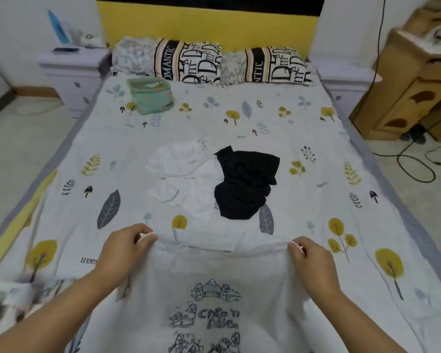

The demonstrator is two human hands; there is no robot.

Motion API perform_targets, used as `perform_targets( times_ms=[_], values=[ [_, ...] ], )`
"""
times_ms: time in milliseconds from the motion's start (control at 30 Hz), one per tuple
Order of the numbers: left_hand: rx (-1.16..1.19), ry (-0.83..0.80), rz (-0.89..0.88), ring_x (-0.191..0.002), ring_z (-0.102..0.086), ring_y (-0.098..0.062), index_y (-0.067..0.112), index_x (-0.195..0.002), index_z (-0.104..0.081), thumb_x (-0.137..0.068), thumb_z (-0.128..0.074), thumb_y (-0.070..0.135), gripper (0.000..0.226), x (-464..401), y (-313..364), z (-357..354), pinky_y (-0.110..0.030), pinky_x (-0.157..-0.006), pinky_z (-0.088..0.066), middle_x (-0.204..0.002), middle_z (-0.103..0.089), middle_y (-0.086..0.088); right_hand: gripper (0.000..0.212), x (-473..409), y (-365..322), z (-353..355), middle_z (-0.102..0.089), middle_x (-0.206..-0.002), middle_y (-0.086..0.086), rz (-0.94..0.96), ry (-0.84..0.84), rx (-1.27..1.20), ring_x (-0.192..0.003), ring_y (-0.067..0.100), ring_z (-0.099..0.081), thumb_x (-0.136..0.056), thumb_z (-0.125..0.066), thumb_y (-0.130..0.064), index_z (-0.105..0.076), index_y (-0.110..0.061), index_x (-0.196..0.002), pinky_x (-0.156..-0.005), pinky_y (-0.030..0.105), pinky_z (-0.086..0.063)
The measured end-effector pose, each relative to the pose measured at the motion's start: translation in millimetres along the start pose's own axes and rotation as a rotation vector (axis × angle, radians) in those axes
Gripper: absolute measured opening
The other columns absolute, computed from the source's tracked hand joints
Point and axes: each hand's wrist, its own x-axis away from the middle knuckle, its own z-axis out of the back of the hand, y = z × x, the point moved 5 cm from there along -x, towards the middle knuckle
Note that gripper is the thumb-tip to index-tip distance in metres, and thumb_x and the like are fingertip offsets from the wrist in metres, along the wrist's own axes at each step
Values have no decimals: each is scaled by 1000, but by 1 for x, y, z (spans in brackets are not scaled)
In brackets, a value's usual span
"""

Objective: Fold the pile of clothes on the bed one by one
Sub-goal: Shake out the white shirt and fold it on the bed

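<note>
Holding a white printed T-shirt (214, 296) spread at the near edge of the bed (316, 118): my left hand (124, 248) and right hand (313, 261) each pinch a shoulder corner with curled fingers. Beyond, a crumpled white garment (181, 171) touches a black garment (245, 182). Near the pillows (209, 63), a green bag (150, 95).

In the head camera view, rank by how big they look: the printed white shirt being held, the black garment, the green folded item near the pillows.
1. printed white shirt, though it is nearest the camera
2. black garment
3. green folded item, farthest away
</note>
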Motion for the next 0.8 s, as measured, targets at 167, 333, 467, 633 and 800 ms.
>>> perform_targets(
  times_ms=[167,333,467,633,800],
  values=[
    [-31,37,6,-64,-54,-11,25,-74,-64,-87,-62,24,13,-56,-21,-43,-22,-56,-36,-63,-60,6,20,-62,14,-43,-61,-67,3,36,44,47,-68,23,-57,-94,-49,-20,-60,-16,-78,-60,33,-41],
    [31,127,-33,-73,-58,-19,19,-77,-68,-86,-64,20,10,-100,-30,-80,-29,-69,-39,-74,-65,2,21,-114,25,-79,-62,-68,6,59,146,10,-67,25,-56,-93,-47,-19,-63,-11,-81,-62,36,-45],
    [21,106,51,-74,-56,-20,15,-80,-68,-86,-64,26,13,-122,-49,-115,-28,-62,-33,-72,-62,-1,24,-140,46,-117,-58,-69,8,11,93,130,-69,28,-54,-94,-45,-21,-58,-6,-81,-58,33,-38],
    [-242,-291,220,-103,-55,-26,13,-111,-61,-87,-59,40,36,-122,-98,-160,-32,-85,-37,-107,-63,-7,30,-149,82,-169,-61,-95,15,-131,-196,351,-81,29,-50,-94,-46,-32,-54,-6,-107,-69,31,-36],
    [-230,-147,131,-95,-58,-36,10,-87,-63,-89,-55,12,8,-131,-119,-149,-29,-69,-31,-93,-65,-16,29,-163,85,-157,-61,-86,18,-9,6,347,-78,35,-54,-98,-37,-24,-55,-4,-88,-64,33,-34]
  ],
)
